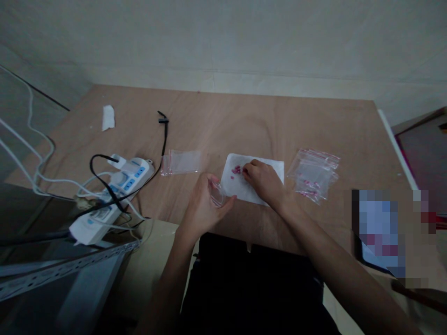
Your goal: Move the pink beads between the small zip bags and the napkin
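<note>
My left hand (200, 204) grips a small clear zip bag (217, 194) between thumb and fingers, just off the near left corner of a white sheet (253, 194). Several small pink pieces (237, 170) lie loose on that sheet. Over the sheet, my right hand (263, 180) has its fingers drawn together at the right edge of the pink pieces. Its fingertips point down, and whatever they pinch is hidden. Left of the sheet lie flat clear zip bags (185, 162) with red seal lines. To the right, a pile of zip bags (310, 172) contains pink pieces.
A white power strip (134, 179) with plugs and tangled cables sits at the table's left edge. A black cable (165, 139) runs across the wood near it. A paper scrap (108, 117) lies far left. A blurred-out dark-edged device (373, 258) is at the right edge.
</note>
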Demonstrator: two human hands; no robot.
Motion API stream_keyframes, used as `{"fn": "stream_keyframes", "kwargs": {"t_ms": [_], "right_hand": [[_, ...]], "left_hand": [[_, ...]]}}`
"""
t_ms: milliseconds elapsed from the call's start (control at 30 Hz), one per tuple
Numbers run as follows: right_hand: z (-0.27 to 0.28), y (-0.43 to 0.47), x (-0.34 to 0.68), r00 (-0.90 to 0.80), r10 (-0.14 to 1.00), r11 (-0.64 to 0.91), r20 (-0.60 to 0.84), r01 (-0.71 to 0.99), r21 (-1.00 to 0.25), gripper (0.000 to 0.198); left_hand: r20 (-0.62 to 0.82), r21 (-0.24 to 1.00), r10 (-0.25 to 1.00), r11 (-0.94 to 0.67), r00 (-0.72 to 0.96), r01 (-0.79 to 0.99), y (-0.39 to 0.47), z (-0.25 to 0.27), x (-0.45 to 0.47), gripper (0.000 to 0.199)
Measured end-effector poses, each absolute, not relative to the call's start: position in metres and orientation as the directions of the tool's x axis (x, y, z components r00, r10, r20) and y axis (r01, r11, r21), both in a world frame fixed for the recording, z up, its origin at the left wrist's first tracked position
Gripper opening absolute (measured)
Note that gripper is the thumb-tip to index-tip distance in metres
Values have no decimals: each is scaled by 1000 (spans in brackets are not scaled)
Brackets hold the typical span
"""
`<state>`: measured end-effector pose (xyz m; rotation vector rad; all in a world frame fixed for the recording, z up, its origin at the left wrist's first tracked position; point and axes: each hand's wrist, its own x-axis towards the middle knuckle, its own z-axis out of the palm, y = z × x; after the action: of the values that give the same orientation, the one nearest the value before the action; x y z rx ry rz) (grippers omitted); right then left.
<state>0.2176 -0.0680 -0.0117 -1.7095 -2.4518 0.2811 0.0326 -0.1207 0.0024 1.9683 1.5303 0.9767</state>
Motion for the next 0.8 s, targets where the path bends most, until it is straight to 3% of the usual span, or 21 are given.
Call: {"fn": "stream_keyframes", "kwargs": {"t_ms": [333,400,467,533,800], "right_hand": [[1,-60,225,-357,934,349,15,901,-256,18],[16,-68,226,-312,946,322,89,865,-385,14],[35,-83,224,-239,949,314,205,752,-579,11],[53,-99,220,-222,936,352,274,635,-688,9],[70,-112,213,-417,901,405,121,707,-579,13]], "left_hand": [[282,768,950,-307,133,561,-114,1,50,36],[297,772,947,-312,120,553,-113,0,52,37],[303,792,946,-320,120,520,-111,0,56,38],[299,821,944,-329,138,466,-110,0,61,40],[343,852,930,-367,131,375,-113,8,80,45]]}}
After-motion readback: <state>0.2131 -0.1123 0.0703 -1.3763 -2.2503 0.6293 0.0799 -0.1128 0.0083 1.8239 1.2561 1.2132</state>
